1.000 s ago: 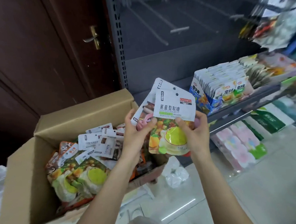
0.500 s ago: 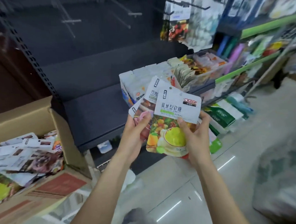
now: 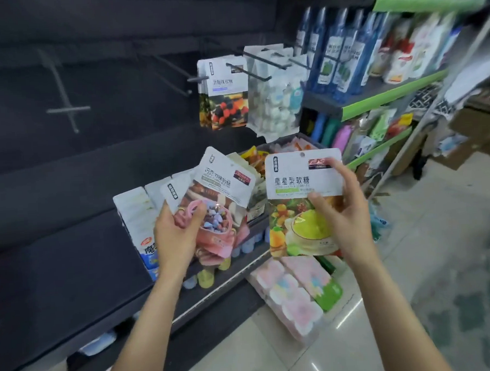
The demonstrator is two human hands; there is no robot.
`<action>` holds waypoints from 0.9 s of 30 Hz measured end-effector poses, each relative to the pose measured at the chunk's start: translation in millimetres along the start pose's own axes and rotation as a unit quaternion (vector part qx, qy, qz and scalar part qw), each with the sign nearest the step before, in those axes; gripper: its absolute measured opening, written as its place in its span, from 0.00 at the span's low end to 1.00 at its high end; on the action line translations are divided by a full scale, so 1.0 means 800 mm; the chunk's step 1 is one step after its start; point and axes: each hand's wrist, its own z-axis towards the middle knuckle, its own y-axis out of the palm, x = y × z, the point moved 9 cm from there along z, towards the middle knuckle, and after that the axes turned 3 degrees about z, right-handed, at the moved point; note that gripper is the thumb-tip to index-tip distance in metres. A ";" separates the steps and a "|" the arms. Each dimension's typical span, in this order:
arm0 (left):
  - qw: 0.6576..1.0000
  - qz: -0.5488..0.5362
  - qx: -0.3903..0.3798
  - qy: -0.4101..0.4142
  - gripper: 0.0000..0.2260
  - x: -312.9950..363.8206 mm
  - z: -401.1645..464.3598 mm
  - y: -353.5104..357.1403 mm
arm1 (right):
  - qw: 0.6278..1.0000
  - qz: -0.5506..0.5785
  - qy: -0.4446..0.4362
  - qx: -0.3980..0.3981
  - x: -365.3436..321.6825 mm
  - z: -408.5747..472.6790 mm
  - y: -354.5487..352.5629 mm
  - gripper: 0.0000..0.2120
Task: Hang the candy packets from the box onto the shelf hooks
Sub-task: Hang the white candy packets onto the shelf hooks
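Note:
My right hand [image 3: 340, 214] grips a candy packet [image 3: 297, 211] with a white top and a green-yellow fruit picture, upright in front of the shelf. My left hand [image 3: 175, 234] holds a small fan of packets [image 3: 219, 198], the front one pink with blue candies. Above them, empty metal hooks [image 3: 195, 78] stick out of the dark back panel. To their right, hooks [image 3: 256, 71] carry hanging packets of berry candy [image 3: 223, 101] and white sweets [image 3: 273, 107]. The box is out of view.
A dark shelf [image 3: 72, 265] holds upright white-and-blue packets [image 3: 139, 216] by my left hand. Blue bottles [image 3: 336, 55] stand on a green-edged shelf at the right. Pink and green packs [image 3: 297, 293] lie on the tiled floor below.
My view has swung right, from the cardboard box to the hooks. My hands have drawn apart: the right now holds the fruit packet alone, the left keeps the others.

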 end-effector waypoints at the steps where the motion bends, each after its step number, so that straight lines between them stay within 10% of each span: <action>1: 1.000 -0.002 0.010 0.004 0.12 0.004 0.012 0.004 | 1.000 -0.006 -0.008 -0.018 0.000 0.026 0.003 0.26; 27: 0.984 0.052 0.163 0.053 0.12 0.058 0.057 0.022 | 0.982 -0.040 -0.094 -0.161 0.061 0.304 0.163 0.24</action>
